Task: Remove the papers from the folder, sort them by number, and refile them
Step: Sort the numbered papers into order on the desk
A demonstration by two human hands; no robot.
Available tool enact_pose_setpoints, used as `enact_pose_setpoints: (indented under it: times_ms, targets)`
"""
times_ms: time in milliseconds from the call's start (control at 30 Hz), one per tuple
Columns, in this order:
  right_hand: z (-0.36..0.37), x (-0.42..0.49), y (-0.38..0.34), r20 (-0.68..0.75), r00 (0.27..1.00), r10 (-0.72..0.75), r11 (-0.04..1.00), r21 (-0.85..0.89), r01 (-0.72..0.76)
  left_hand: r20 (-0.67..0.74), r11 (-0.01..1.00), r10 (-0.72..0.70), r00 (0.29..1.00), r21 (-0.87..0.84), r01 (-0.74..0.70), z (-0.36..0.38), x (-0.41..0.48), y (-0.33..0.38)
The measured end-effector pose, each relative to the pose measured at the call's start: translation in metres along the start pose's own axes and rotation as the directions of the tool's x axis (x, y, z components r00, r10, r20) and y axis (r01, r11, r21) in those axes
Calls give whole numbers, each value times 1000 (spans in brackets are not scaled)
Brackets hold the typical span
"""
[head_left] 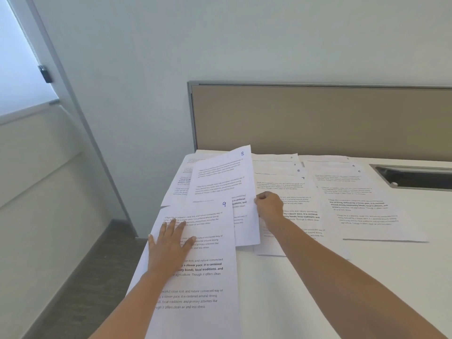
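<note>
Printed sheets with handwritten numbers lie across the white desk point(305, 289). My left hand point(168, 250) rests flat, fingers spread, on the sheet marked 9 point(210, 280) at the desk's left edge. My right hand point(269, 206) pinches the right edge of the sheet marked 8 point(222, 177), which is lifted and tilted above other pages. To the right sits a fanned stack showing 1, 3, 5 and 7 point(293, 189). Further right is a second fanned stack showing 4 and 6 point(362, 206). No folder is in view.
A beige partition panel point(318, 118) stands along the desk's back edge. A dark cable slot point(413, 177) is recessed at the right rear. More sheets point(181, 182) lie under sheet 8 at the left. The desk's left edge drops to the floor point(97, 277).
</note>
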State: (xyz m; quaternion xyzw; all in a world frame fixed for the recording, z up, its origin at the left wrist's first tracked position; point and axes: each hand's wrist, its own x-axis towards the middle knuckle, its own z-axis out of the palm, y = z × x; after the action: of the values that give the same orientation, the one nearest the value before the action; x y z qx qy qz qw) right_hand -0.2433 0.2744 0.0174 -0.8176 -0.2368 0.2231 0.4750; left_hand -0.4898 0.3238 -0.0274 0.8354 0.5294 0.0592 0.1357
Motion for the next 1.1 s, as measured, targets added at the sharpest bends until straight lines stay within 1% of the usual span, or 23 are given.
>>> enact_pose_setpoints:
  times_ms: [133,300,467,533,567,600,667,733,767,833,867,900,1000,1067,1100]
  targets:
    - [-35,5,9,-115,993,-2,1000,2,2,37,1000,-13,999,13,12,-3,0,4]
    - [-83,13,26,-257,966,41,998,59,-27,72,998,-39,997,43,36,-8,0,11]
    - [-137,17,45,-357,931,81,991,131,-36,87,993,-89,992,92,81,-12,3,33]
    - [-160,17,54,-386,918,93,989,144,-39,64,995,-87,994,58,83,-11,4,50]
    - [-173,18,60,-398,911,104,988,147,-49,43,997,-73,996,0,73,-10,4,62]
    - [-185,20,66,-409,905,119,986,155,-60,17,993,-66,998,-99,67,-7,3,77]
    - [-209,22,78,-414,899,142,982,172,-76,-18,943,-67,998,-328,57,-3,1,112]
    - [-234,24,90,-387,907,166,975,204,-91,4,863,-55,998,-502,50,3,-1,152]
    - [-245,26,96,-365,914,178,970,222,-101,46,799,-53,998,-597,70,5,-1,173]
    - [-266,31,110,-320,926,201,963,235,-128,178,606,-28,984,-780,158,9,-5,213]
    - [-276,33,117,-294,931,215,960,240,-146,238,517,-2,971,-831,205,11,-8,231]
    - [-286,36,124,-269,936,228,956,245,-162,291,466,30,956,-850,244,13,-11,248]
    - [-312,44,144,-209,947,246,948,254,-190,390,435,107,915,-845,309,23,-19,289]
    - [-326,50,153,-198,949,244,949,251,-192,386,429,124,914,-852,302,33,-22,307]
    - [-333,53,158,-201,949,242,952,240,-192,348,458,110,931,-849,263,38,-22,313]
